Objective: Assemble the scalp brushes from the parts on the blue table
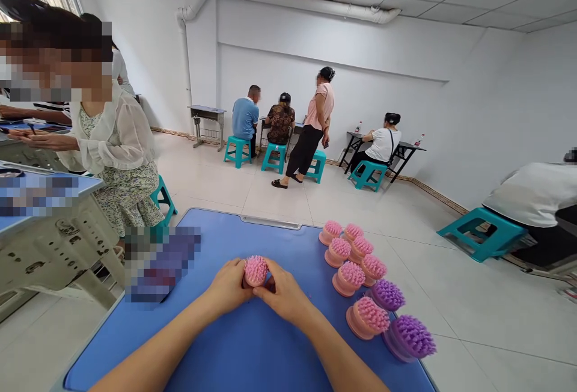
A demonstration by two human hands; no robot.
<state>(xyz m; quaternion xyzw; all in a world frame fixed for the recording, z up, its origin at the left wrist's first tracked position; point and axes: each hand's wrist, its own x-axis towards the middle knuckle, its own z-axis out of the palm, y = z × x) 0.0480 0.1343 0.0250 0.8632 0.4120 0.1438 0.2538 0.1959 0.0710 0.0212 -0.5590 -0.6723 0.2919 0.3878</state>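
Clasping a pink, apparently silicone brush (256,270) between curled left hand (228,287) and right hand (283,291).

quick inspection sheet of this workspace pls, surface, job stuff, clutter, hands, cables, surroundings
Surface: blue board under the hands.
Job's things: pink bristled brush held between the hands; pink brushes and purple brushes in a row to the right on the board.
Clutter: blurred-out item at the board's left edge, too obscured to identify.
Grippers: left hand and right hand both clasp the pink bristled brush.
Cables: nothing seen.
Surroundings: seated co-worker at left beside a desk; other people and teal stools further off.
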